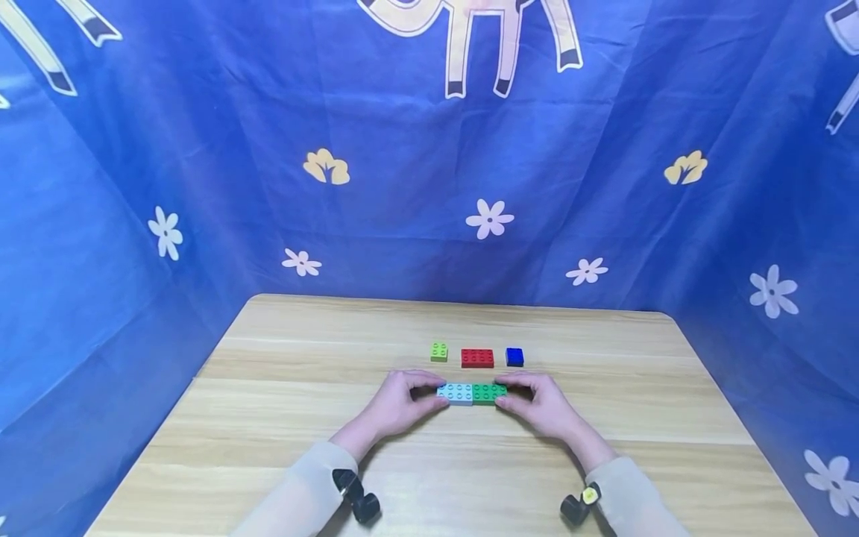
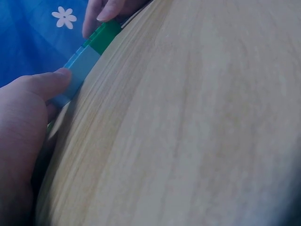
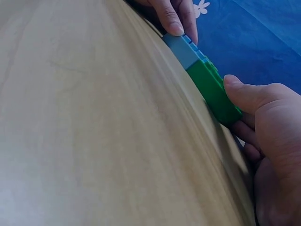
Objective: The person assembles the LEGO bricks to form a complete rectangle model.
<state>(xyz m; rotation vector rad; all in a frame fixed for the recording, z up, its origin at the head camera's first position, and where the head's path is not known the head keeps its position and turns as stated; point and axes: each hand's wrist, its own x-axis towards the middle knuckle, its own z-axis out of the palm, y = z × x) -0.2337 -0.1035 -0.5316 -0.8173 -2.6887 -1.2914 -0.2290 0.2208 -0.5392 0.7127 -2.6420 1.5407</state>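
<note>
A light blue toy brick (image 1: 456, 394) and a green toy brick (image 1: 486, 394) lie end to end on the wooden table, their short ends meeting. My left hand (image 1: 399, 403) pinches the outer end of the light blue brick between thumb and fingers. At the opposite end, my right hand (image 1: 540, 405) holds the green brick the same way. In the left wrist view the thumb (image 2: 59, 80) lies along the light blue brick's side. From the right wrist, the thumb (image 3: 240, 92) shows against the green brick's upper edge.
Behind the hands, a lime green brick (image 1: 439, 352), a red brick (image 1: 477, 359) and a dark blue brick (image 1: 514, 357) stand in a loose row on the table (image 1: 302, 343). A blue patterned cloth (image 1: 403, 224) hangs around the table's back and sides.
</note>
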